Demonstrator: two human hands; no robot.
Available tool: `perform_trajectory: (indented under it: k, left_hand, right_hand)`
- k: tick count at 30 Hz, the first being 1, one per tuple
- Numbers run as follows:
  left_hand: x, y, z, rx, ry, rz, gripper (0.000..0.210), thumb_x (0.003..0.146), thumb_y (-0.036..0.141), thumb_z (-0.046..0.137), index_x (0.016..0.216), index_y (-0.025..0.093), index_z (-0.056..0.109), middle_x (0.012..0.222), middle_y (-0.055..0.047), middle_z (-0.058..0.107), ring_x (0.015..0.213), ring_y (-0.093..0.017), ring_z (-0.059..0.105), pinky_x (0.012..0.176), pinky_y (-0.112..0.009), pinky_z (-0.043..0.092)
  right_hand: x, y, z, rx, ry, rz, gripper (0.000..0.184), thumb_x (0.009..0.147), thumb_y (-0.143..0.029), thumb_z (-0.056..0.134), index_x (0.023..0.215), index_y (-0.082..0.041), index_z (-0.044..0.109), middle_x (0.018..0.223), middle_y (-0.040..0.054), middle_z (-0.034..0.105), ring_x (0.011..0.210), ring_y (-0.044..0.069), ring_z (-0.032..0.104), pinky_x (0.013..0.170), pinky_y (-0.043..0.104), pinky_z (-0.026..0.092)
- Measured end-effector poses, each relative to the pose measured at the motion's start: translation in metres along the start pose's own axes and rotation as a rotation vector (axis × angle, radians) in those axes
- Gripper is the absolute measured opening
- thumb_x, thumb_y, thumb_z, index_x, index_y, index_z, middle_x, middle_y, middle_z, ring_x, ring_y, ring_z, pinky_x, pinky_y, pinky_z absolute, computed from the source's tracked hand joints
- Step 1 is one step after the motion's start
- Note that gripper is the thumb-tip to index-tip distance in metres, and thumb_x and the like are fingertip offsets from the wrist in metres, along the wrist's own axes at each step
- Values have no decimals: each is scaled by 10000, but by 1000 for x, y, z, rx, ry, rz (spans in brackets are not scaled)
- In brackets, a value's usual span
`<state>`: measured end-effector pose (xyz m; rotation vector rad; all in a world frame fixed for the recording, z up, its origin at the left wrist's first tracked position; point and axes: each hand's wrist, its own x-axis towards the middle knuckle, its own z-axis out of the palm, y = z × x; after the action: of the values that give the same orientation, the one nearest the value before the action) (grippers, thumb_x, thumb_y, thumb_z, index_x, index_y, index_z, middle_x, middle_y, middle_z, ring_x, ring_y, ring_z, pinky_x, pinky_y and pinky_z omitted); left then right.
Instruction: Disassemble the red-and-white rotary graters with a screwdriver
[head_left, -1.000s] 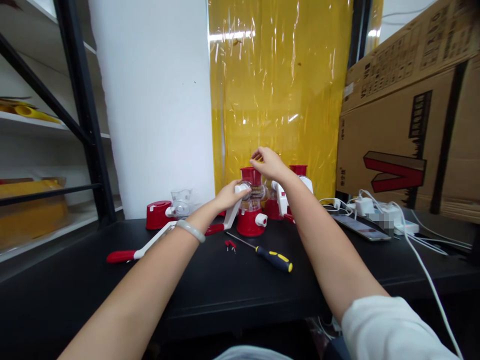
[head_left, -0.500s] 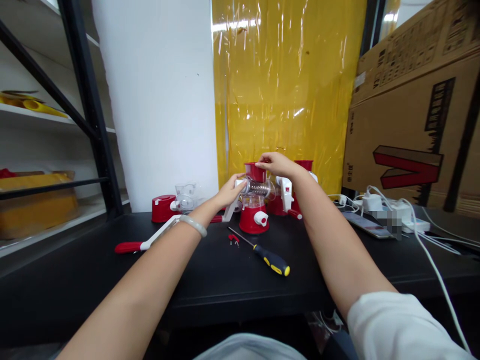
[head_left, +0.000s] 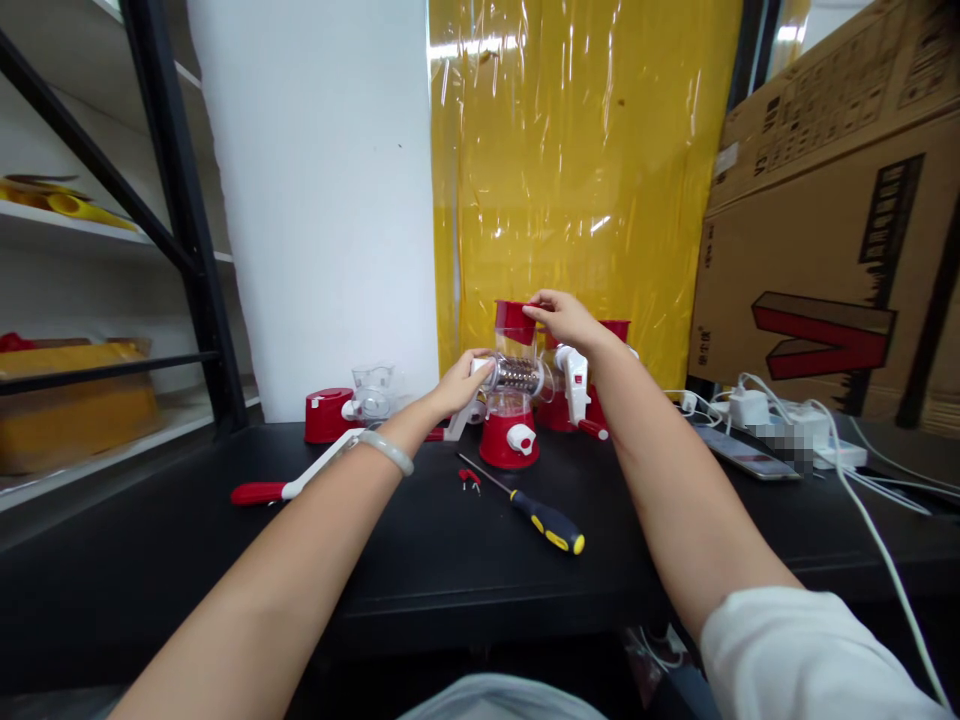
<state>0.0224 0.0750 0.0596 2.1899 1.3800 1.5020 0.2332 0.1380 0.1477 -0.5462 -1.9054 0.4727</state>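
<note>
A rotary drum grater (head_left: 508, 440) with a red base, clear body and metal drum (head_left: 517, 374) stands upright on the black table. My left hand (head_left: 463, 383) is closed around its left side, at the white crank hub. My right hand (head_left: 564, 316) pinches the rim of a red food pusher (head_left: 513, 316), whose lower part sits in the grater's clear hopper. A screwdriver (head_left: 546, 520) with a black and yellow handle lies in front of the grater. Beside its tip are small red pieces (head_left: 469, 477).
At left lie another red base (head_left: 328, 416), a clear grater body (head_left: 373, 393) and a red-handled white crank (head_left: 300, 486). More grater parts with a white crank (head_left: 576, 385) stand behind at right. A phone (head_left: 746, 452), chargers (head_left: 748, 405) and a cardboard box (head_left: 817, 250) are further right.
My right hand has moved up, raising the red pusher partly out of the clear hopper. My left hand stays on the grater's left side.
</note>
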Motion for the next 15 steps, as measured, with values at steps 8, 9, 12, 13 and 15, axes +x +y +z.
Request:
perform_trajectory:
  k: [8,9,12,13,15]
  left_hand:
    - [13,16,-18,-270,124,-1,633,920,479,521,1414,124,344,1373,-218,525,1253,-274,541,1010,-435,452]
    - [15,21,-23,-312,157,38,652,901,501,549,1410,145,350,1370,-212,529,1244,-278,548,983,-439,474]
    - [19,35,-37,-317,242,210,698,768,499,728,1324,175,458,1338,-187,563,1176,-275,588,948,-425,503]
    - [19,39,-40,-291,260,247,679,734,483,763,1276,167,503,1306,-183,587,1149,-273,601,936,-419,512]
    - [17,45,-43,-237,275,267,611,708,454,785,1185,139,569,1226,-180,637,1096,-266,622,901,-408,531]
  right_hand:
    - [-5,-33,4,52,121,-293,110,808,-292,658,832,-190,626,912,44,698,895,180,646,889,372,501]
    - [-7,-39,6,37,94,-311,104,811,-287,660,830,-188,634,928,50,703,902,183,649,884,372,506]
    - [-14,-48,17,-30,22,-355,84,809,-267,677,824,-185,662,959,62,712,923,192,653,846,359,524]
    - [-15,-50,21,-57,4,-366,76,807,-259,684,824,-186,673,959,63,715,927,193,655,835,353,528]
    - [-17,-49,28,-95,-24,-373,66,811,-247,684,828,-184,690,947,62,723,920,192,661,828,350,534]
